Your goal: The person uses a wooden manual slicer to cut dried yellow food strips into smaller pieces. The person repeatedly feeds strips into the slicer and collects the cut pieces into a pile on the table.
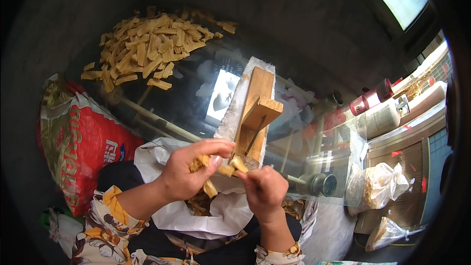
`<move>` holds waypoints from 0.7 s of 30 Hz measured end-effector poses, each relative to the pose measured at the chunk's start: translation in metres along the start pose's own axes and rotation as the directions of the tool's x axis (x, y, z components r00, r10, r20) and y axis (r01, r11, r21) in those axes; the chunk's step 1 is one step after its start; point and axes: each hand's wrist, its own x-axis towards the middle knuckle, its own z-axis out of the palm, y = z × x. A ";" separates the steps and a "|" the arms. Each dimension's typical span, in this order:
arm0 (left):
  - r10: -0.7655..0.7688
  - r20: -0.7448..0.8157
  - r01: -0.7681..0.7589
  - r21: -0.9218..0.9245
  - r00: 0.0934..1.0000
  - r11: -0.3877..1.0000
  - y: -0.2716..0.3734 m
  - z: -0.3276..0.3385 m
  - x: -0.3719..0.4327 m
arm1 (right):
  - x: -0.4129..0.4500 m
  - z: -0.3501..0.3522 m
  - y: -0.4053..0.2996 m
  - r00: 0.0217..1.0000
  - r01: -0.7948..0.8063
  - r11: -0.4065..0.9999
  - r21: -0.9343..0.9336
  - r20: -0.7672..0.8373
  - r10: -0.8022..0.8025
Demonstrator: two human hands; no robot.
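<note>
My left hand (pixel 191 167) is closed around several yellowish dried root pieces (pixel 210 188), close to the near end of a wooden stand (pixel 259 84). Just right of it, my right hand (pixel 265 187) pinches a short pale piece (pixel 239 164) between thumb and fingers. The stand has an upright block (pixel 263 112) and a slanting metal rod (pixel 255 135), and lies on a white cloth (pixel 229 120) on a glass tabletop (pixel 187 97). Below my hands a white woven sack (pixel 220 222) gapes in my lap, with similar pieces inside.
A large pile of yellowish pieces (pixel 147 44) lies on the far left of the glass. A red printed sack (pixel 92 147) stands at the left. On the right are a glass jar (pixel 322 184), filled plastic bags (pixel 382 187) and a gas cylinder (pixel 381 119).
</note>
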 end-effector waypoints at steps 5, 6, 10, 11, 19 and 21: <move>-0.485 0.207 0.517 -0.145 0.849 0.843 0.001 0.005 -0.028 | 0.003 0.005 -0.028 0.968 0.204 0.975 0.090 0.129 -0.215; -0.513 0.224 0.530 -0.018 0.829 0.848 0.000 0.006 -0.028 | 0.004 0.005 -0.028 0.962 0.203 0.965 0.168 0.148 -0.228; -0.535 0.662 0.593 0.168 0.524 0.788 -0.008 0.018 -0.027 | 0.007 -0.005 -0.016 0.941 0.103 0.942 0.320 0.276 -0.197; -0.472 0.790 0.514 0.237 0.392 0.824 -0.013 0.019 -0.030 | 0.010 -0.008 -0.011 0.941 0.067 0.919 0.389 0.280 -0.188; 0.160 0.411 -0.216 0.092 0.898 0.972 0.000 -0.005 -0.011 | -0.003 -0.009 -0.026 0.809 -0.572 0.716 0.401 0.422 0.409; 0.328 0.452 -0.522 0.416 0.829 0.745 -0.007 -0.010 -0.011 | -0.021 0.000 -0.016 0.578 -0.812 0.210 0.545 0.696 0.427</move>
